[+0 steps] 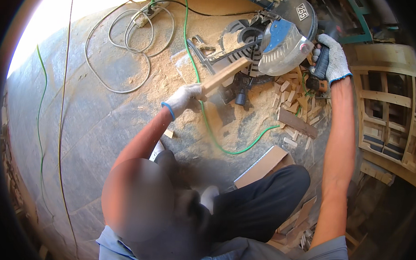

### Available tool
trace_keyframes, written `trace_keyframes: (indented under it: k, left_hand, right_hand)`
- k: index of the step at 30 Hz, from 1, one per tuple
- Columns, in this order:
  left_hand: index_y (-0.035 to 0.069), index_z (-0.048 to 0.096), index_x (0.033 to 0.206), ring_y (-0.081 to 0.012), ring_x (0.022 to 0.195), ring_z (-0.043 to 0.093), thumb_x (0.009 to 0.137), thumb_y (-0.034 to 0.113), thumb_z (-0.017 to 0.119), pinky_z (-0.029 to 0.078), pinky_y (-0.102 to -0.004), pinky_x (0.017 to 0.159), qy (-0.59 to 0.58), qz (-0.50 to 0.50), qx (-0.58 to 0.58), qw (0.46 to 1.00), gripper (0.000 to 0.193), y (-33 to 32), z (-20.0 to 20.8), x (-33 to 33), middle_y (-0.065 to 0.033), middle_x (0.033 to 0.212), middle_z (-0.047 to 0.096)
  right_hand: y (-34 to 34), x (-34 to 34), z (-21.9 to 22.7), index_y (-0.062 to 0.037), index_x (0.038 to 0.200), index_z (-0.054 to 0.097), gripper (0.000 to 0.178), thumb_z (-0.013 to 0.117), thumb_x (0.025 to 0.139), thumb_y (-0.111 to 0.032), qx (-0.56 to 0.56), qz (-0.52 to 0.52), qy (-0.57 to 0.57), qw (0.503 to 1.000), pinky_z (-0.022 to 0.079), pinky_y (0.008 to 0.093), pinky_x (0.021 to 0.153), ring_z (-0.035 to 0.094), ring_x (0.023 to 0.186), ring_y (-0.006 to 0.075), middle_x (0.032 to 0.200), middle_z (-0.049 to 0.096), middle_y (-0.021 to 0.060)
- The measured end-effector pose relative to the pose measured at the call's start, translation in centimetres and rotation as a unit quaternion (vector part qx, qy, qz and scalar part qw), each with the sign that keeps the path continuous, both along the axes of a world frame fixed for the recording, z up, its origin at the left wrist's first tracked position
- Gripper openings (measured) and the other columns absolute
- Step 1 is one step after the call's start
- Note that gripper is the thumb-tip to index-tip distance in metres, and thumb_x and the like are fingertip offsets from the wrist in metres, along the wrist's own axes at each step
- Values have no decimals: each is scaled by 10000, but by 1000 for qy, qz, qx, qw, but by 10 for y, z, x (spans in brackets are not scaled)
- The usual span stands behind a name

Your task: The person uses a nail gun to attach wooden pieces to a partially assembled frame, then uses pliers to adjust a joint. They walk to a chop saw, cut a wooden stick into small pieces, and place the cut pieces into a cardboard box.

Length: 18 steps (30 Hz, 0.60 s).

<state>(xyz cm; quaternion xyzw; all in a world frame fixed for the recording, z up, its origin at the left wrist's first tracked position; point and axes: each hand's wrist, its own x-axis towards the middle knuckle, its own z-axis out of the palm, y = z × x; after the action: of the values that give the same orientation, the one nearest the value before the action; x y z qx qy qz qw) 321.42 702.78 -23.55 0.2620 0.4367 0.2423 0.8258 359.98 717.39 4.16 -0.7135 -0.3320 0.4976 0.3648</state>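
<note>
A miter saw (284,41) with a round guard and a blue part stands on the floor at the top right. My right hand (332,58), in a white work glove with a blue cuff, is wrapped round the saw's black handle (320,65). In my gloved left hand (185,101) is a wooden strip (226,75), gripped near its lower end. Its far end reaches the saw's base beside the guard. The guard hides the blade's lower edge.
Sawdust (173,74) covers the floor round the saw. Several wood offcuts (289,96) lie in front of it. A green cord (204,116) passes under my left hand, and a grey cable (128,40) lies coiled. Wooden frames (387,99) stand at the right, and a cardboard box (264,166) lies by my knee.
</note>
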Motion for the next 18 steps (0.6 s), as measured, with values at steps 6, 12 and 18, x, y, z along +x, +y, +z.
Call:
trace_keyframes:
  k: [6, 12, 18]
  left_hand:
    - [1, 571, 1275, -286, 703, 700, 1092, 522, 502, 597, -416, 660, -41, 55, -128, 989, 557, 12, -29, -21, -228, 960, 718]
    - [-12, 362, 1615, -299, 973, 735, 998, 328, 707, 615, -410, 850, 265, 122, 216, 932, 785, -18, -1, -9, -233, 1285, 668]
    - [171, 523, 1520, -435, 1098, 684, 918, 168, 726, 593, -491, 871, 466, -5, 523, 714, 636, -38, 6, 19, -237, 1360, 574]
  right_hand:
    - [-1, -11, -2, -139, 838, 591, 247, 746, 913, -316, 5, 15, 7, 1000, 509, 351, 534, 573, 544, 173, 657, 590, 15]
    - [-2, -13, -3, -141, 849, 595, 241, 746, 916, -316, 16, 11, 12, 1000, 512, 365, 528, 572, 541, 164, 659, 597, 13]
    - [-6, -5, -2, -131, 859, 606, 251, 760, 915, -322, 19, 2, 5, 1000, 521, 357, 525, 583, 546, 162, 664, 604, 14]
